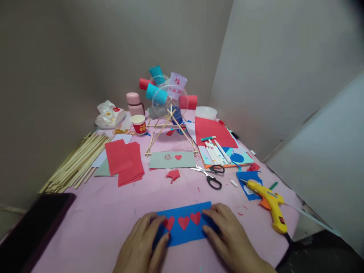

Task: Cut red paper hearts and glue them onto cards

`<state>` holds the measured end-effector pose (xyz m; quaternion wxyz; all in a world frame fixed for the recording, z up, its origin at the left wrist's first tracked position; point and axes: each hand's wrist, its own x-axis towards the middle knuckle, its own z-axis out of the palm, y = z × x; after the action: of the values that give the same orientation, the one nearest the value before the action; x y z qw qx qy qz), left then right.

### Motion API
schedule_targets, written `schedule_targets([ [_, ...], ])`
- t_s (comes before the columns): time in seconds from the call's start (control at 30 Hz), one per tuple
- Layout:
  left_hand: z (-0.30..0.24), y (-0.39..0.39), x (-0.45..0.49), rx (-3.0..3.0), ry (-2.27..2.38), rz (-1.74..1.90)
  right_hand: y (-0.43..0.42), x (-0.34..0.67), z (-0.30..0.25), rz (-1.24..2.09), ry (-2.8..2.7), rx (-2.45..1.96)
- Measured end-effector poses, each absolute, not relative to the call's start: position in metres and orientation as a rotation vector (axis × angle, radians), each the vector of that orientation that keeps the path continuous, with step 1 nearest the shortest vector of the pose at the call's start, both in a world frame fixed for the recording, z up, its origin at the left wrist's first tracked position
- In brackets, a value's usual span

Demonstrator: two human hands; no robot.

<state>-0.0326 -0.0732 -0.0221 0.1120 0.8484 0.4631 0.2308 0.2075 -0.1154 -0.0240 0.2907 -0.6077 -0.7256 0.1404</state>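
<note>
A blue paper strip (184,239) lies at the front of the table with three red paper hearts (183,223) in a row on it. My left hand (143,240) grips its left end, thumb and fingers resting by the leftmost heart and partly covering it. At the right end, my right hand (227,235) holds the strip, its fingertips beside the rightmost heart. Black-handled scissors (212,176) lie partly open beyond the strip. Behind them a grey-green card (172,160) bears a red character and a heart.
Farther back stands a stick-framed wheel (170,106) with coloured paper cups. A yellow glue gun (269,201) lies right, its cord over the edge. Markers (217,152), red cards (125,161), wooden sticks (76,161), a paper cup (139,125) and a dark phone-like slab (34,231) surround it.
</note>
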Motion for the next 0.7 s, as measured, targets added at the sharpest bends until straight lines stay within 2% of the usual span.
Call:
schedule_targets([
  [0.2,-0.017,-0.056,-0.013,2.411,1.429,0.354,-0.089,0.186,-0.010,0.541,-1.938,-1.736],
  [0.43,-0.020,-0.048,-0.019,2.323,1.393,0.404,-0.080,0.190,-0.006,0.991,-1.736,-1.682],
  [0.7,-0.019,-0.042,-0.019,2.283,1.410,0.363,-0.076,0.162,-0.013,0.734,-2.016,-1.630],
])
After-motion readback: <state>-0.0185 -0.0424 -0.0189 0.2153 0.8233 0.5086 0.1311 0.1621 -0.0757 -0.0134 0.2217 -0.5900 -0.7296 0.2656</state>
